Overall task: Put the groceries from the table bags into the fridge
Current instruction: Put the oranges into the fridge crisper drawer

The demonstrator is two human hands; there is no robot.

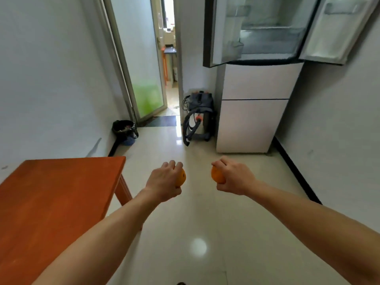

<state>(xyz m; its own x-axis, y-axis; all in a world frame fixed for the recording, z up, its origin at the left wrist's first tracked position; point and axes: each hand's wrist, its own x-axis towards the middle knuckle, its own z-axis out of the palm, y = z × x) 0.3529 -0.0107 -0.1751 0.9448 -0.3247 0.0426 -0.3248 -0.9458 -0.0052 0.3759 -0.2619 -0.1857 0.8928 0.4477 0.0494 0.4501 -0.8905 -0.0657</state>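
Observation:
My left hand (164,181) grips an orange (181,177), its fingers curled over the fruit. My right hand (234,175) holds a second orange (216,175) the same way. Both hands are stretched out over the tiled floor, side by side and a little apart. Ahead at the upper right stands the white fridge (255,112), with both upper doors swung open and its pale shelves (269,38) showing. The orange-brown table (51,192) lies at my lower left; no bags show on the part in view.
A grey vacuum cleaner (198,118) with a hose stands left of the fridge. A black bin (124,129) sits by the left wall near a glass door (144,64) and an open doorway. Glossy tiled floor (197,233) runs between the table and the fridge.

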